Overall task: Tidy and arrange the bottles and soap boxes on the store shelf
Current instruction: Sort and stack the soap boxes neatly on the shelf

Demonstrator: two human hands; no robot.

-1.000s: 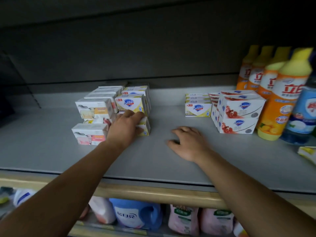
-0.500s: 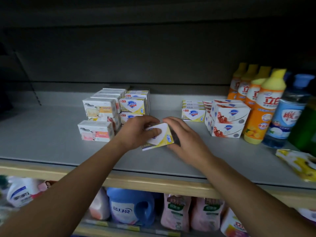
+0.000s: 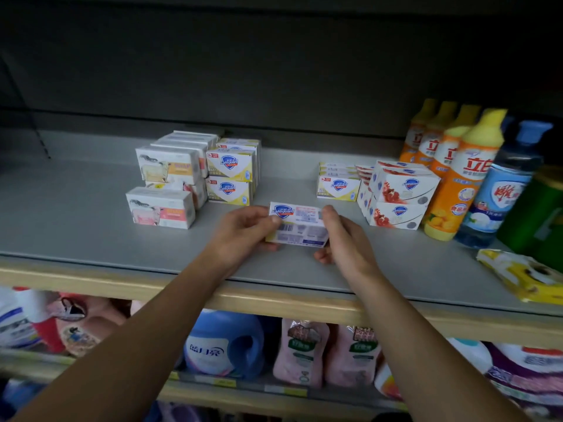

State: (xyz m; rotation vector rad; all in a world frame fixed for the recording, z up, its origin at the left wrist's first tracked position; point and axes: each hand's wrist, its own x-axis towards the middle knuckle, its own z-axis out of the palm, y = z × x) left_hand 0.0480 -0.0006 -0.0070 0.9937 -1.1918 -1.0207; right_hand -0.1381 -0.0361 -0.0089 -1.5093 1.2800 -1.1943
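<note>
Both my hands hold one white soap box [image 3: 297, 225] just above the middle of the grey shelf [image 3: 76, 226]. My left hand [image 3: 243, 231] grips its left end and my right hand [image 3: 344, 239] grips its right end; its barcode side faces me. To the left stand stacked yellow soap boxes [image 3: 230, 175] beside white and pink soap boxes [image 3: 161, 190]. On the right sit a row of yellow soap boxes [image 3: 336, 185] and red-patterned soap boxes [image 3: 399, 194]. Orange bottles with yellow caps [image 3: 454, 178] and a blue bottle [image 3: 499, 190] stand further right.
A green container [image 3: 536, 214] stands at the far right, with a yellow pouch [image 3: 524, 275] lying in front of it near the shelf edge. The lower shelf holds a blue detergent jug [image 3: 225, 345] and pink refill bags [image 3: 326, 351].
My left hand took a yellow soap box off the left stack and my right hand joined it. The box has turned level, barcode side toward me, held at both ends.
</note>
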